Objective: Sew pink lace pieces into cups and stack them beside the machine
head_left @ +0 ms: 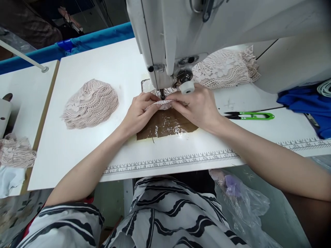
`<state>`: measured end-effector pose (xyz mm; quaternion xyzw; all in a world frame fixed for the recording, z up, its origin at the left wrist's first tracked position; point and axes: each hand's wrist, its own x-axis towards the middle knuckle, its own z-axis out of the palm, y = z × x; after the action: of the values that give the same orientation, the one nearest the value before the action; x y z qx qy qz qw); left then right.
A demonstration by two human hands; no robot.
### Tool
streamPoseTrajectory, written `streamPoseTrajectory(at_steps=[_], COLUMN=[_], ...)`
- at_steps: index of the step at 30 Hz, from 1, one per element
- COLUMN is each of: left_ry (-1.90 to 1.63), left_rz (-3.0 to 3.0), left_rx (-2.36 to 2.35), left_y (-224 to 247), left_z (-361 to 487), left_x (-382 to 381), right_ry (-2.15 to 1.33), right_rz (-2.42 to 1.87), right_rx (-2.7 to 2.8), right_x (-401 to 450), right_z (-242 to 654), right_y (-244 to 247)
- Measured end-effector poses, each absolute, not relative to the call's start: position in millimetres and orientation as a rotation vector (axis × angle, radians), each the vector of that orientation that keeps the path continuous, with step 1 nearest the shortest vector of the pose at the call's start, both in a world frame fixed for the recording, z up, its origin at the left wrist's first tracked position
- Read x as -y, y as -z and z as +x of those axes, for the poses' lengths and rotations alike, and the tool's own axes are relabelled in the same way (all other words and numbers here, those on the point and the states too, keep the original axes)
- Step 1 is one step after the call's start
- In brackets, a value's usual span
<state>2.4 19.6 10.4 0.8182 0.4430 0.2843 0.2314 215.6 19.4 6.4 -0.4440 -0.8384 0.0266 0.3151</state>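
Lace pile (91, 105) lies left of both hands (139, 112) (203, 105), snips (256, 116) lie right

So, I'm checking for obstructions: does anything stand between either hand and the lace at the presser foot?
Nothing visible does: the left hand and right hand both pinch the lace by the presser foot. The green snips lie farther right.

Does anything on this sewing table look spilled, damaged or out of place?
Nothing is plainly spilled or broken. The one slightly odd spot is the brown patch under the held lace: its shiny surface looks wrinkled beside the smooth white tabletop.
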Motion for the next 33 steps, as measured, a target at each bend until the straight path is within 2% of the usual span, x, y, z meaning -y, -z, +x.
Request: streamPoseTrajectory(at_steps=[7, 14, 33], left_ry=[-0.625, -0.489, -0.469], left_rz=[2.729, 3.135, 3.109], left_rx=[-1.138, -1.103, -1.123], left_y=[-11, -14, -9], left_z=[-4, 2, -2], left_x=[1, 23, 10], right_ry=[-0.133, 0.104, 0.137], right_rz=[-0.955, -0.843, -0.899], right_rx=[2.403, 2.498, 2.462], right_x=[-7, 1, -6], right_z=[222, 223, 221], right_y=[-6, -10, -5])
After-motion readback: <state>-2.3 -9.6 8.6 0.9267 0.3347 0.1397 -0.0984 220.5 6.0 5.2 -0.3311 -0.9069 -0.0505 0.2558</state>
